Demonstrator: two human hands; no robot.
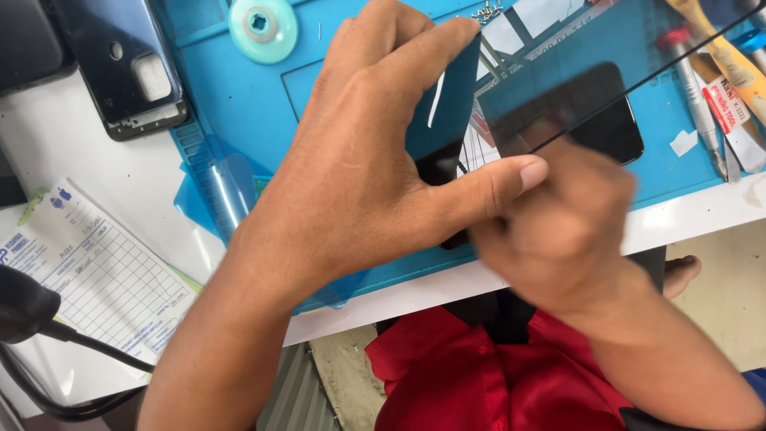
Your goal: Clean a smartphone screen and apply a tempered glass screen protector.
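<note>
Currently left hand (pixel 359 160) pinches a dark glass sheet (pixel 447 104) over the blue mat (pixel 239 96); right hand (pixel 558 231) blurred, fingers' grip can't tell; phone (pixel 606 116) lies beneath.

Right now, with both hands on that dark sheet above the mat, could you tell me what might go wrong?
1. The dark film sheet is held in the air by the left hand while the right hand is motion-blurred; it may crease or pick up fingerprints.
2. The tiny screws lie loose close behind it and could be swept off the blue mat.
</note>
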